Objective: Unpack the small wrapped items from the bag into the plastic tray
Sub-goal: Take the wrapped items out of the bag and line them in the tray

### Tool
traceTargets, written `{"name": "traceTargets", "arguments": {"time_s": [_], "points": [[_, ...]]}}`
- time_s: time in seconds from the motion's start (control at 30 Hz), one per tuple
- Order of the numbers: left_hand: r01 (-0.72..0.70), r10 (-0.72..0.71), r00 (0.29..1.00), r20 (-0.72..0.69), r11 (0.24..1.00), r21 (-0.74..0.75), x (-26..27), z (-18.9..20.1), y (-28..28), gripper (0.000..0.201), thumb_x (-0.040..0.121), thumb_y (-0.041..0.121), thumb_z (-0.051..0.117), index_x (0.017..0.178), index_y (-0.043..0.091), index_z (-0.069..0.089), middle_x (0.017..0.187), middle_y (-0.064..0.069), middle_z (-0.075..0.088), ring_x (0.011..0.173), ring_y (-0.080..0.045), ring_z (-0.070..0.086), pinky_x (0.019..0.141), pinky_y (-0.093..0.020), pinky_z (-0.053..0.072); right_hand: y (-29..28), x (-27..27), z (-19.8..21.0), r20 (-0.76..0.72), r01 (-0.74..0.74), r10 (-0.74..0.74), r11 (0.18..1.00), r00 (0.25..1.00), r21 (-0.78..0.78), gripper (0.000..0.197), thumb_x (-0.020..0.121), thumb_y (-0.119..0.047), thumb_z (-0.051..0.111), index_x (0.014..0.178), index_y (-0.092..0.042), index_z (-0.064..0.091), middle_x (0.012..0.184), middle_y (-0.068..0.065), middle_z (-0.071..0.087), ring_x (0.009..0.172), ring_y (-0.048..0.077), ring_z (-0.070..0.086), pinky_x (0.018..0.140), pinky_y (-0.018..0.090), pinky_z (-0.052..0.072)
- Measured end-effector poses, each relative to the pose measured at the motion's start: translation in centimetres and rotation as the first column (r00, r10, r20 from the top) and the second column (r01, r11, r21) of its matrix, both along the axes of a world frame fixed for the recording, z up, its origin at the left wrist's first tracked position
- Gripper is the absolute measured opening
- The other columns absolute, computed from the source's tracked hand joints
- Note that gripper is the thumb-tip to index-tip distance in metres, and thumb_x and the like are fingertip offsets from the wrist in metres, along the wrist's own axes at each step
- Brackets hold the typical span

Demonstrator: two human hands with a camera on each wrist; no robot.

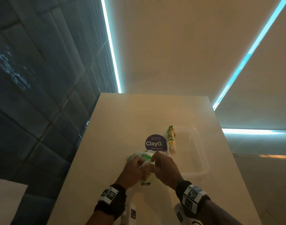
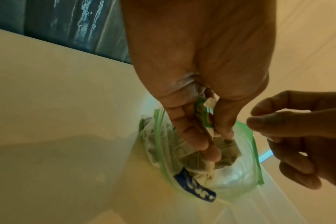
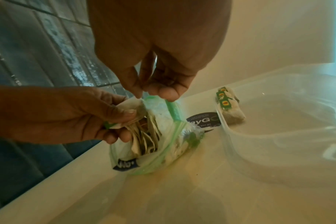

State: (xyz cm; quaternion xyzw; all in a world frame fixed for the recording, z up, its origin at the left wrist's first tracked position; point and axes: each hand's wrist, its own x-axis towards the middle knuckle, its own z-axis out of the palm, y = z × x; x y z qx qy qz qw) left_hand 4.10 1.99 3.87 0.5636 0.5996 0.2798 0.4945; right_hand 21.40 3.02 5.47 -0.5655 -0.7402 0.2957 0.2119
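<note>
Clear glossy plastic tray (image 3: 274,136)

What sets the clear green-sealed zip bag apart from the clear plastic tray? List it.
The clear green-sealed zip bag is soft, crumpled and crammed; the rigid clear plastic tray holds one row of wrapped items. The right hand pinches the bag; the tray lies untouched. Both are see-through plastic.

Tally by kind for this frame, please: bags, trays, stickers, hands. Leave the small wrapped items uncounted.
Zip bag: 1
Plastic tray: 1
Round purple sticker: 1
Hands: 2 (left hand pinching a wrapped item, right hand pinching the bag's rim)
Total: 5
</note>
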Motion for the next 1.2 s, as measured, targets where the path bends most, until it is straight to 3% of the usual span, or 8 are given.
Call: {"name": "traceTargets", "arguments": {"time_s": [0.23,0.37,0.5,0.67,0.8,1.0,1.1,1.2], "points": [[-0.007,0.015,0.993,0.118,0.997,-0.072,-0.2,0.1,-0.3,0.008,0.089,0.023,0.069,0.083,0.025,0.063,0.081,-0.006,0.074,0.071,-0.024,0.073,0.064,-0.033,0.059,-0.3,-0.5,0.0,-0.001,-0.010,0.010,0.999,1.000,-0.030,0.016,0.091,-0.035,0.064,0.101,-0.023,0.067,0.090,-0.008,0.067,0.073,0.003,0.059,0.065,0.014,0.049],[-0.008,0.013,0.996,0.089,0.998,-0.062,-0.3,-0.4,-0.5,0.011,0.084,0.022,0.073,0.094,0.025,0.068,0.090,-0.002,0.074,0.080,-0.018,0.072,0.069,-0.030,0.060,-0.3,-0.3,0.1,-0.252,0.071,-0.127,0.973,0.959,-0.220,0.003,0.089,-0.017,0.068,0.091,-0.015,0.067,0.075,-0.002,0.070,0.052,0.006,0.062,0.050,0.021,0.052],[0.024,-0.016,0.997,0.079,0.994,-0.104,-0.5,-0.6,-0.9,0.038,0.075,0.015,0.078,0.107,0.032,0.069,0.105,0.000,0.070,0.092,-0.017,0.069,0.068,-0.034,0.062,-0.5,0.8,0.2,-0.480,0.094,-0.307,0.904,0.822,-0.418,0.010,0.086,-0.011,0.071,0.093,-0.006,0.065,0.076,0.012,0.074,0.059,0.028,0.070,0.053,0.036,0.056],[-0.076,0.107,0.979,0.174,0.981,-0.177,0.6,0.1,-1.3,0.034,0.081,0.028,0.077,0.114,0.020,0.069,0.098,-0.007,0.072,0.068,-0.024,0.074,0.059,-0.035,0.060,-1.2,1.8,0.0,-0.558,0.002,-0.464,0.770,0.688,-0.638,0.023,0.087,-0.010,0.070,0.102,0.005,0.062,0.077,0.019,0.068,0.056,0.028,0.062,0.052,0.031,0.051],[-0.157,0.165,0.982,0.087,0.984,-0.086,1.1,0.4,-1.4,0.031,0.082,0.032,0.076,0.105,0.013,0.072,0.084,-0.008,0.073,0.052,-0.008,0.065,0.047,-0.026,0.054,-1.1,1.6,-0.8,-0.535,-0.036,-0.515,0.697,0.669,-0.716,0.025,0.086,-0.010,0.068,0.101,0.009,0.062,0.073,0.014,0.060,0.052,0.022,0.054,0.049,0.029,0.045],[-0.084,0.084,0.996,-0.006,0.996,0.006,1.2,1.2,-1.3,0.010,0.081,0.029,0.076,0.088,0.022,0.076,0.069,0.006,0.073,0.059,-0.006,0.068,0.055,-0.023,0.056,-0.7,0.9,-0.4,-0.377,0.075,-0.165,0.967,0.911,-0.243,0.015,0.081,-0.025,0.075,0.095,-0.024,0.068,0.096,-0.005,0.062,0.080,0.009,0.057,0.066,0.015,0.047],[-0.025,0.026,0.998,-0.061,1.000,0.015,1.5,2.0,-1.0,0.010,0.078,0.015,0.076,0.078,0.024,0.071,0.063,0.010,0.067,0.054,0.005,0.062,0.053,-0.012,0.049,-0.4,0.3,-0.2,-0.260,-0.050,0.023,0.994,0.965,-0.096,0.015,0.082,-0.033,0.074,0.096,-0.030,0.072,0.095,-0.010,0.062,0.083,0.004,0.054,0.070,0.015,0.044],[-0.048,0.052,0.993,-0.104,0.998,0.045,1.5,2.1,-0.9,0.021,0.074,0.022,0.081,0.071,0.030,0.062,0.066,0.011,0.067,0.061,0.006,0.061,0.057,-0.008,0.046,0.0,0.1,-0.1,-0.296,0.009,-0.033,0.997,0.955,-0.083,0.005,0.083,-0.019,0.074,0.088,-0.019,0.074,0.084,-0.007,0.067,0.077,0.005,0.059,0.069,0.014,0.047]]}}
